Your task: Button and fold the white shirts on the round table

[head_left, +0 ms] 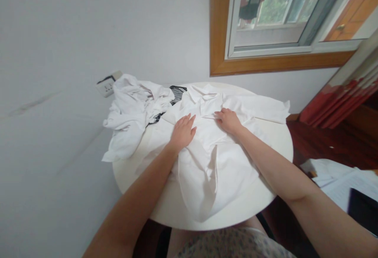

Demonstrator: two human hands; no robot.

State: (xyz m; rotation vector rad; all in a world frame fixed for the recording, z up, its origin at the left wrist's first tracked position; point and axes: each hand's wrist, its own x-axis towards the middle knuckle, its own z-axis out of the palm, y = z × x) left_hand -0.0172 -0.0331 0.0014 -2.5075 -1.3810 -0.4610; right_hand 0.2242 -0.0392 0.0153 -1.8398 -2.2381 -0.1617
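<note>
A white long-sleeved shirt (233,159) lies spread and creased over the table, its collar (203,92) towards the wall. My left hand (183,132) rests palm down on the shirt's left part, its fingers apart and stretched out. To the right, my right hand (228,120) touches the fabric below the collar. Its fingers are slightly bent and point left, with no clear grip on the cloth. One sleeve (265,107) reaches out to the table's right edge. The lower part of the shirt bunches up in folds close to my body.
Crumpled white clothing (130,112) is heaped at the table's left edge, by a wall socket (105,86). Black striped fabric (178,93) shows beside the heap. The round white table (174,210) stands against the wall under a window (274,21). Papers (348,183) and a dark flat object (364,210) lie lower right.
</note>
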